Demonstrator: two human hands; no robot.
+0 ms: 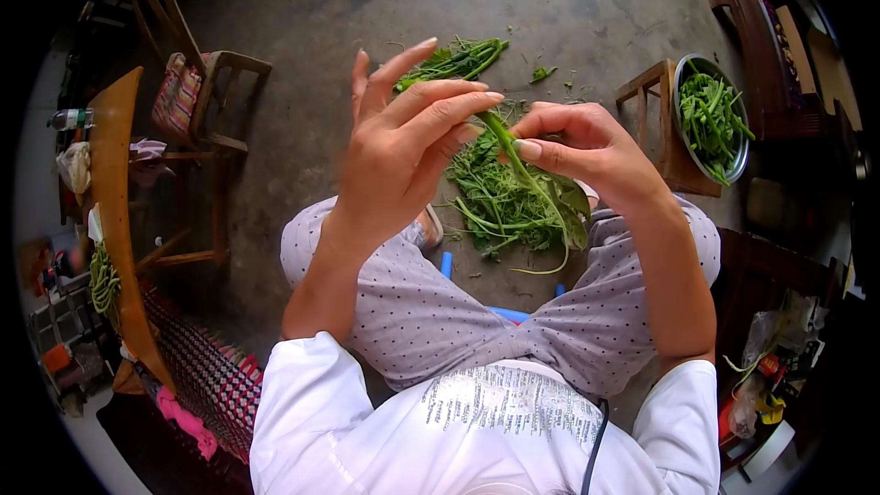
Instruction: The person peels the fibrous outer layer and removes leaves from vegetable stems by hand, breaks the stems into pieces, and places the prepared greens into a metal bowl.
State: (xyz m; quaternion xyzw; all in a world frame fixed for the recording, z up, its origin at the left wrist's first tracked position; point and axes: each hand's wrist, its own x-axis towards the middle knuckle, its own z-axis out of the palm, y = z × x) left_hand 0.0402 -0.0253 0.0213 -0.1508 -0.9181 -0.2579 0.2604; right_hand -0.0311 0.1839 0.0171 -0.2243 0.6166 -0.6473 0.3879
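My left hand [403, 133] pinches the upper end of a green stem [503, 136] between thumb and fingers, with its other fingers spread upward. My right hand [587, 148] grips the same stem a little lower, thumb against forefinger. From there a large leaf [564, 206] and a thin curling tendril hang down over my lap. Beneath my hands, a heap of leafy green trimmings [500, 211] lies on the floor between my feet. Just beyond it rests a bunch of green stems [458, 61], partly hidden by my left fingers.
At the right, a metal bowl [680, 119] of cut green stems stands on a wooden stool [653, 82]. To the left are a wooden chair [240, 60] and a table [115, 174] with a bottle [71, 118] and long green beans [104, 282]. Blue stool parts [446, 264] show between my legs.
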